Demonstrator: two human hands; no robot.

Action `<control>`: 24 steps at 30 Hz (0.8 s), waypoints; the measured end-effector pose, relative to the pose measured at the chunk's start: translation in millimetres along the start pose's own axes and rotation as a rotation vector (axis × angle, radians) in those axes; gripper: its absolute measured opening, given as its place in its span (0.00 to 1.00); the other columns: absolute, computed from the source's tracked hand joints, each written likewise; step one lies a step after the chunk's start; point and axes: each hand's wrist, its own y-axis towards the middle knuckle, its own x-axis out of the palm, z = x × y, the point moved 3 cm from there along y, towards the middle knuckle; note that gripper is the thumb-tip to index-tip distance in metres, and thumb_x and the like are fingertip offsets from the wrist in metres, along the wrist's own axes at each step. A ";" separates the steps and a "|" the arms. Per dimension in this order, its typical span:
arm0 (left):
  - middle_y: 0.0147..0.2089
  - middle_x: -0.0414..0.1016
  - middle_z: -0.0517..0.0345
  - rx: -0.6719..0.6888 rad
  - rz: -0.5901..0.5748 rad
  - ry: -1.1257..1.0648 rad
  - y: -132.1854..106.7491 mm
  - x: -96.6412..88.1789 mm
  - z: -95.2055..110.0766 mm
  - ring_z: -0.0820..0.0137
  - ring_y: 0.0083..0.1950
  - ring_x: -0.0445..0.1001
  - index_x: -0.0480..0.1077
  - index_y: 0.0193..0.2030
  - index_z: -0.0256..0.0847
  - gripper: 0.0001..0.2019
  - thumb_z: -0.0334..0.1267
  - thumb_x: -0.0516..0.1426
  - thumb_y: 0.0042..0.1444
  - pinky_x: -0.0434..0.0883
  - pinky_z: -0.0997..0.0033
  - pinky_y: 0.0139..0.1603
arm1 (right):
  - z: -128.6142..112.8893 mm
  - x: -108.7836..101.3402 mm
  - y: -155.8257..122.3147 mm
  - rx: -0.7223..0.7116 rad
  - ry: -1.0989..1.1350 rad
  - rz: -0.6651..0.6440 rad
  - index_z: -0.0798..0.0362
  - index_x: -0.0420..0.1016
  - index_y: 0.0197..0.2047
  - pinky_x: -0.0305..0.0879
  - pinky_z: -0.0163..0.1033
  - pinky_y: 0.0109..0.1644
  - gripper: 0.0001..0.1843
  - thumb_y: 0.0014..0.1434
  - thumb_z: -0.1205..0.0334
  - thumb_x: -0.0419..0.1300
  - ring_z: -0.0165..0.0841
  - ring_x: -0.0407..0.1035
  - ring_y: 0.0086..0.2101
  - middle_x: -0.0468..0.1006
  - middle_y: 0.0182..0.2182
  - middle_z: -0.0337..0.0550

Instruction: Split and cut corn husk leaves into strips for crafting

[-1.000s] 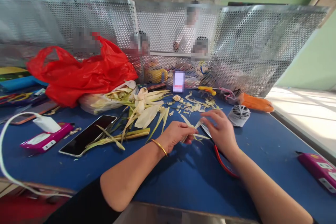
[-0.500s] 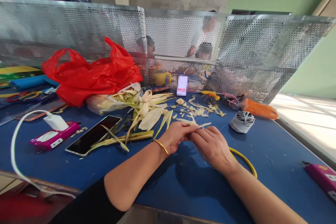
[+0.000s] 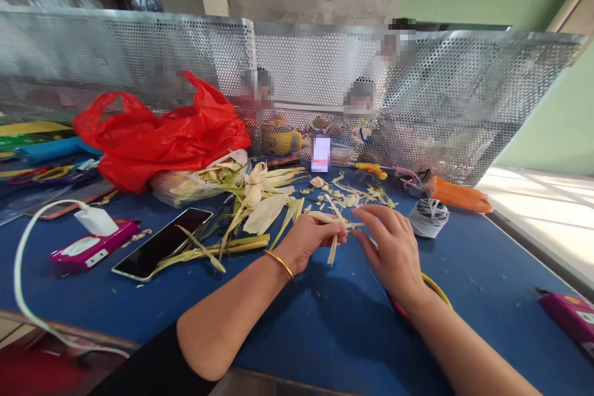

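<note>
My left hand (image 3: 310, 240) pinches pale corn husk strips (image 3: 333, 252) that cross one another between thumb and fingers. One strip end hangs down below the fingertips and another points right. Close by on the right, my right hand (image 3: 394, 253) has its thumb and fingers apart, with the tip of the right-pointing strip by its fingertips. Whether it touches that tip is hard to make out. Left of my hands lies a pile of dried corn husks (image 3: 264, 213), with small husk scraps (image 3: 346, 198) scattered behind them.
A black-screened phone (image 3: 163, 244) and a magenta power strip (image 3: 95, 244) lie left. A red plastic bag (image 3: 162, 136) stands behind. To the right are a spool of pale string (image 3: 429, 218) and an orange packet (image 3: 458, 195). A perforated metal screen (image 3: 320, 62) borders the blue table (image 3: 297, 328).
My right hand has come away from my left and spread its fingers. One husk strip now hangs downward from my left hand, which keeps its pinch.
</note>
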 end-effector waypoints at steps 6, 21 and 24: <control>0.25 0.73 0.58 -0.051 -0.045 0.032 -1.9 3.9 -2.4 0.74 0.27 0.70 0.75 0.29 0.34 0.16 0.45 0.68 0.39 0.68 0.72 0.32 | 7.4 9.4 -0.9 0.041 0.005 -0.228 0.51 0.75 0.33 0.52 0.45 0.56 0.15 0.67 0.60 0.50 0.32 0.70 0.31 0.77 0.26 0.39; 0.22 0.67 0.63 -0.116 -0.138 0.182 -3.9 4.9 -2.9 0.79 0.20 0.62 0.70 0.25 0.35 0.16 0.48 0.65 0.43 0.54 0.76 0.20 | 30.4 23.5 -9.4 0.947 0.942 -0.341 0.54 0.76 0.27 0.55 0.36 0.30 0.24 0.55 0.40 0.57 0.30 0.63 0.24 0.71 0.21 0.37; 0.22 0.67 0.62 -0.182 -0.182 0.186 -7.4 8.3 -5.8 0.79 0.20 0.61 0.72 0.29 0.35 0.20 0.54 0.62 0.45 0.53 0.76 0.20 | 26.6 29.6 -12.6 1.052 1.232 -0.320 0.54 0.74 0.26 0.56 0.35 0.31 0.21 0.48 0.43 0.65 0.28 0.63 0.24 0.72 0.21 0.36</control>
